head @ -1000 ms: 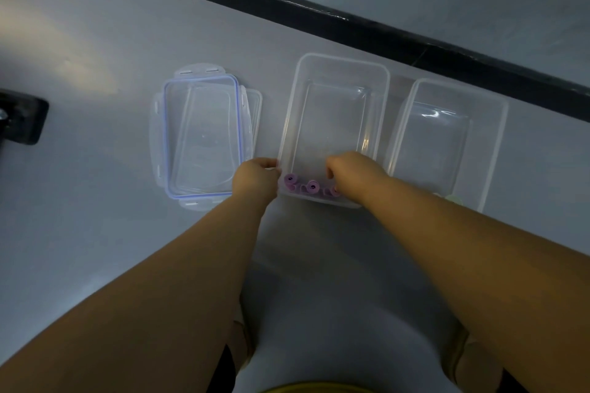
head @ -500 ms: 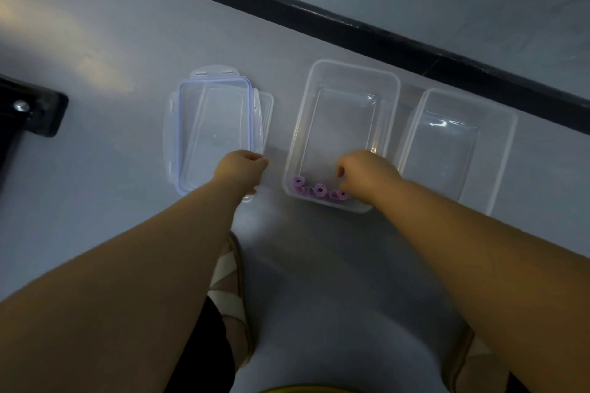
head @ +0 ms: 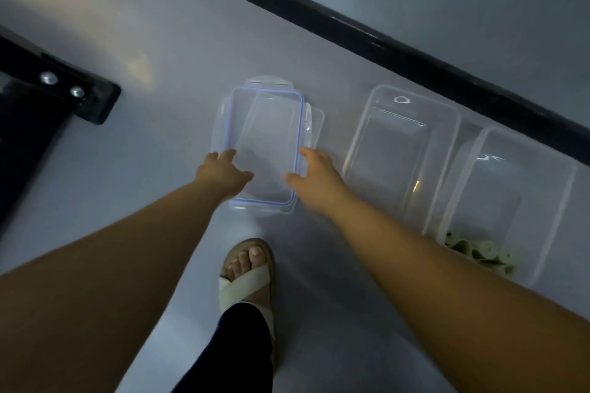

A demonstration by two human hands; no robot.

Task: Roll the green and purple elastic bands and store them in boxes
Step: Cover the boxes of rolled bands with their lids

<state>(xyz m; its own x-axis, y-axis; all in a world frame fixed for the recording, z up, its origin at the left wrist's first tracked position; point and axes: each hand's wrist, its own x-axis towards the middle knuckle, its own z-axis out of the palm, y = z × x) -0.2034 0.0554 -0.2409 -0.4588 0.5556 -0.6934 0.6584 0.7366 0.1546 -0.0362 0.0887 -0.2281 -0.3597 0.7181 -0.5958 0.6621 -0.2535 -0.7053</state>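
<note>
Two stacked lids (head: 265, 137) between left hand (head: 223, 174) and right hand (head: 314, 175), two boxes (head: 354, 150) alongside.

Dim bluish light, warm glow patch upper left, small glare on clear plastic, soft blur, wide-angle bending at edges

- Left hand (head: 223, 174) and right hand (head: 314, 182): both bare; fingers (head: 228, 155) slightly blurred.
- Left forearm (head: 134, 265) and right forearm (head: 431, 265): bare from wrist to frame edge.
- One foot (head: 245, 257) in view: toes uncovered, nails pale.
- Sandal (head: 247, 289): open-toed, two wide off-white straps crossing over the instep, tan footbed showing round the toes.
- Trouser leg (head: 238, 351): dark, navy or black; hem reaches the sandal straps.
</note>
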